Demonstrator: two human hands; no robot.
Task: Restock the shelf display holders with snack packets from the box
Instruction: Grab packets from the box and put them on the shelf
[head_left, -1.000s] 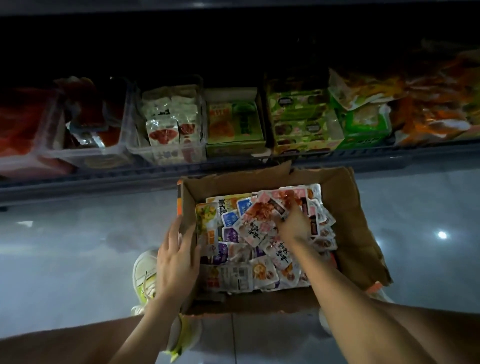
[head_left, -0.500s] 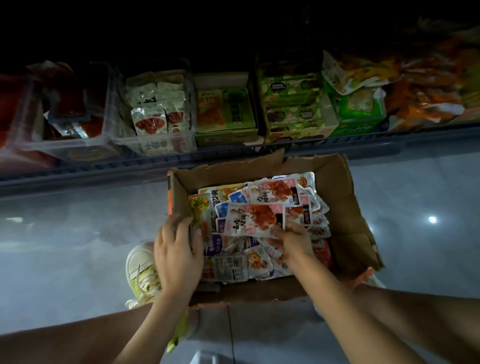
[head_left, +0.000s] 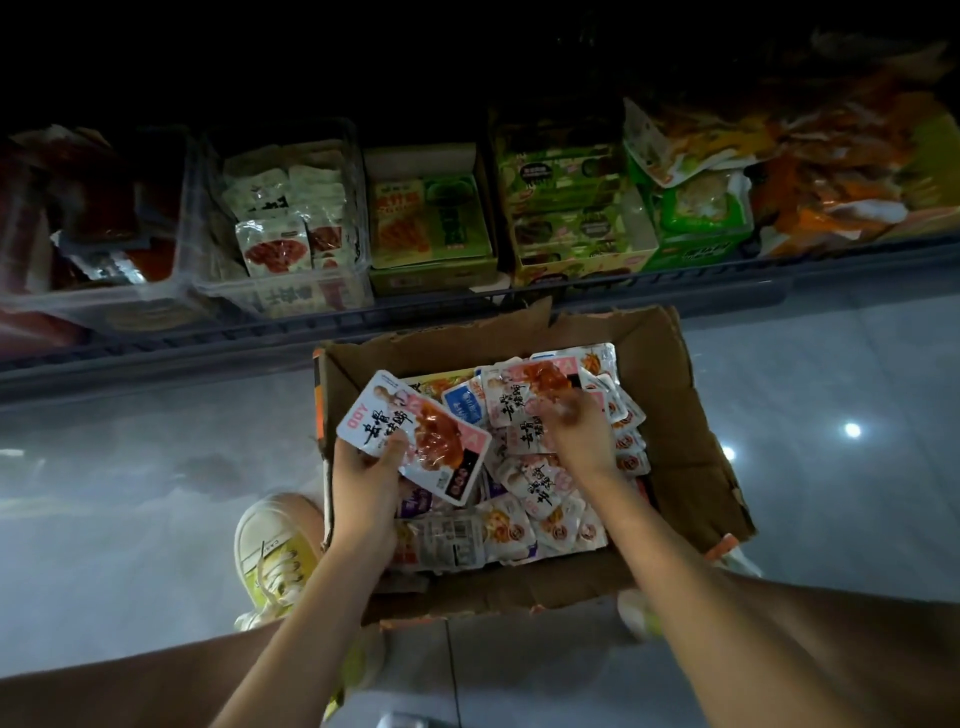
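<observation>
Packet (head_left: 415, 434) has changed hands. Half a second ago the right hand (head_left: 579, 428) was drawing it out of the pile (head_left: 550, 488) while the left hand (head_left: 366, 483) lay idle on the box's near-left wall. Now the left hand pinches it by its lower edge, thumb on top, and holds it tilted above the left part of the box (head_left: 680, 415). The right hand has gone back to the far side of the pile. Its fingers are curled over another packet of the same print, but they are smeared by motion, so I cannot tell whether they grip it or only touch it.

I read this as collecting: the left hand serves as the carrier while the right picks more, and nothing has gone up to the shelf (head_left: 675, 283) yet.

The held packet is a flat, glossy sachet, white and pink with bold black characters and a red, sauced food pictured in the middle. Similar white-and-red sachets stand in the clear holder (head_left: 291, 296) on the shelf just beyond the box, which looks like the likely destination.
</observation>
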